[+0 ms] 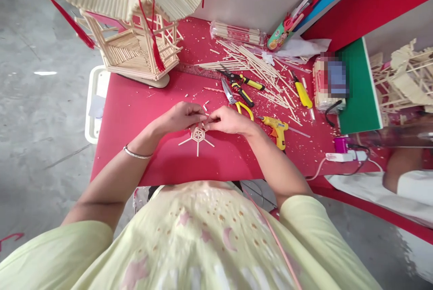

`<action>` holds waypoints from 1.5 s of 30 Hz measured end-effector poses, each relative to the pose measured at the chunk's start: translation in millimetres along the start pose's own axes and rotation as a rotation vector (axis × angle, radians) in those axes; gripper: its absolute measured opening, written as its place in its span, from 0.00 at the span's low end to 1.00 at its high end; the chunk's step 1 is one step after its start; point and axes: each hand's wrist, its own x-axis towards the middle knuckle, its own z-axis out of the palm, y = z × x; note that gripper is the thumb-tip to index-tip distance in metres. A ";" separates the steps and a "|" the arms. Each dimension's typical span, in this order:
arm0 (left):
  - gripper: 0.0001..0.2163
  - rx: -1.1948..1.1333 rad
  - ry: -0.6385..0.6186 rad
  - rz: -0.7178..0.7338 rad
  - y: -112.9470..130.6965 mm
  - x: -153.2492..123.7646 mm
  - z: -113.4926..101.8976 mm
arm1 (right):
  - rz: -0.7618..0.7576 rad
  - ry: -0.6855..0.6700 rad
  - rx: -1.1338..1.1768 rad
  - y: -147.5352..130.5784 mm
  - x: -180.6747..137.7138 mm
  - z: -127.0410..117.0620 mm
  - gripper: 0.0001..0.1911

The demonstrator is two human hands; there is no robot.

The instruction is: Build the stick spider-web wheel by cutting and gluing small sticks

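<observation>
A small hexagonal frame of pale wooden sticks (198,135), with spokes reaching out from it, lies on the red table in front of me. My left hand (182,117) is at its upper left, thumb and fingers pinched on the frame's far side. From the right, my right hand (226,120) meets it, fingertips closed round what looks like a short wooden stick. The fingers hide most of what is between them. Just beyond my right hand lie yellow-handled scissors (241,105), with pliers (238,87) behind them. A yellow glue gun (277,130) rests to the right.
A large pavilion model of sticks (135,51) with red tassels stands at the back left. Loose sticks (257,64) and cut scraps cover the back. A yellow utility knife (302,94), a power strip (341,157) and a green board (361,91) are right. Another person's arm (404,168) shows there.
</observation>
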 end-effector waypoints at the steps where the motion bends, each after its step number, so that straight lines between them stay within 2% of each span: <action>1: 0.07 0.014 0.034 0.008 -0.6 -0.7 -2.0 | 0.011 0.009 -0.005 1.0 1.7 0.5 0.14; 6: 0.05 0.250 0.204 0.087 -8.1 -3.4 -13.3 | 0.047 0.032 -0.190 4.0 9.5 2.8 0.10; 8: 0.06 0.326 0.229 0.119 -12.2 -3.3 -15.4 | 0.053 0.005 -0.261 3.2 12.3 2.3 0.10; 17: 0.08 0.508 0.117 0.188 -29.2 0.1 -12.5 | 0.048 -0.070 -0.389 -5.2 17.8 4.7 0.10; 22: 0.08 0.593 0.112 0.158 -25.7 -2.6 -7.4 | 0.058 -0.083 -0.443 -9.7 17.2 5.7 0.10; 29: 0.10 0.631 0.033 0.196 -22.3 -3.2 -5.4 | 0.086 -0.116 -0.450 -13.8 11.2 5.3 0.11; 37: 0.10 0.675 0.013 0.205 -26.2 -2.7 -6.5 | 0.096 -0.090 -0.429 -16.0 7.7 9.8 0.10; 45: 0.10 0.702 0.010 0.223 -27.0 -2.7 -5.9 | 0.103 -0.008 -0.506 -33.3 -1.8 15.1 0.11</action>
